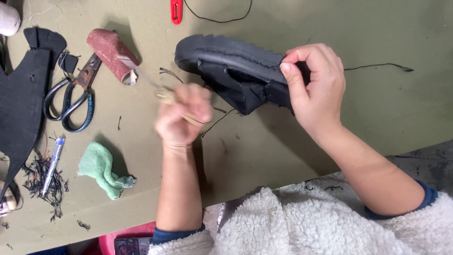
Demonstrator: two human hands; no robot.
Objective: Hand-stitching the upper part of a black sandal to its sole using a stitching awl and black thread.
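Note:
A black shoe (236, 66) with a ridged rubber sole lies on its side above the olive table top (368, 38). My right hand (314, 87) pinches its heel end between thumb and fingers. My left hand (184, 115) is blurred with motion, closed around a wooden-handled awl (163, 94) whose thin metal point aims up and left. A dark thread (218, 119) runs from that hand toward the shoe's fabric upper.
Scissors (71, 101) with black handles lie at left beside a roll of reddish sandpaper (113, 54). A black cut sheet (21, 101), a pen (52, 165), thread scraps, a green cloth (101, 170) and a red tool (176, 10) are also on the table.

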